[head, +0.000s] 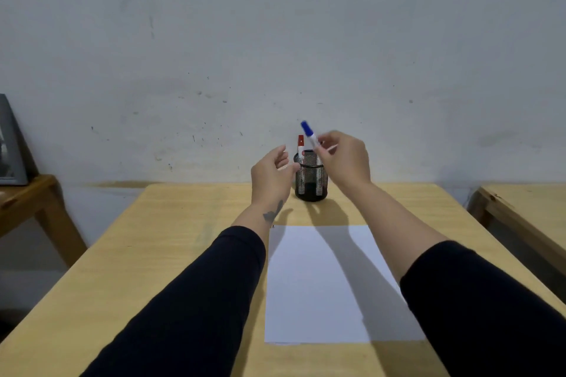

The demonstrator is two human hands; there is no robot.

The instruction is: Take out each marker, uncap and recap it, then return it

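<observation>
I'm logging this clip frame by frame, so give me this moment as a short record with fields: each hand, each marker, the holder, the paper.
right hand: holds the blue marker above the holder
left hand: open, empty, beside the holder
blue marker: capped, tilted, cap end up
red marker: capped, upright in the holder
holder: black mesh cup, on the table's far edge
paper: white sheet, flat on the table, blank

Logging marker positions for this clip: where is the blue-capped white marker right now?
In the head view, the blue-capped white marker is held tilted in the right hand, above the black mesh cup, just right of the red-capped marker.
</observation>
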